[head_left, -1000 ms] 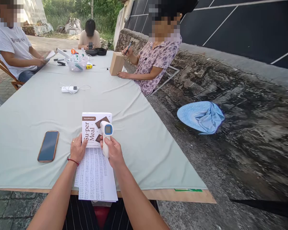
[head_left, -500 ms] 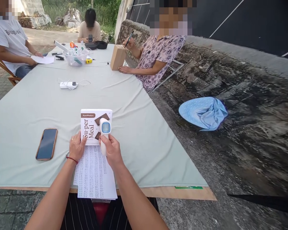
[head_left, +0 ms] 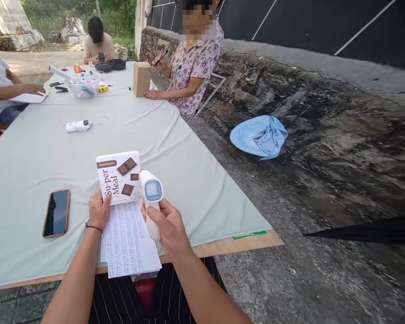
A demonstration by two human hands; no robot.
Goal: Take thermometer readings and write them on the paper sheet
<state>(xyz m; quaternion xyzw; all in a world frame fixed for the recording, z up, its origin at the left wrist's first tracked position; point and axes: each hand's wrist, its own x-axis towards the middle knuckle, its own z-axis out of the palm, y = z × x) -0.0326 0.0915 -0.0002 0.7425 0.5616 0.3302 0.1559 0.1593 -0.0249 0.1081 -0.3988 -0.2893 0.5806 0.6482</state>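
My left hand grips the lower left corner of a white box printed "Su-per Meal" with brown chocolate squares, its thumb on the front. In my right hand is a white infrared thermometer with a blue-rimmed screen facing me, the fingers wrapped round its handle. The thermometer is just right of the box. Below the box, sheets of paper covered in rows of small writing overhang the table's near edge. A phone in a brown case lies left of my left hand.
A white device with a cord lies mid-table. Farther back are a clear plastic basket, a yellow tape measure and black pans. A person at right holds a pen beside a cardboard box. A blue hat lies beyond the table.
My right hand has drawn the thermometer back and to the right, off the box's front, uncovering the printed squares. The box tilts slightly now. The whole view has turned to the right.
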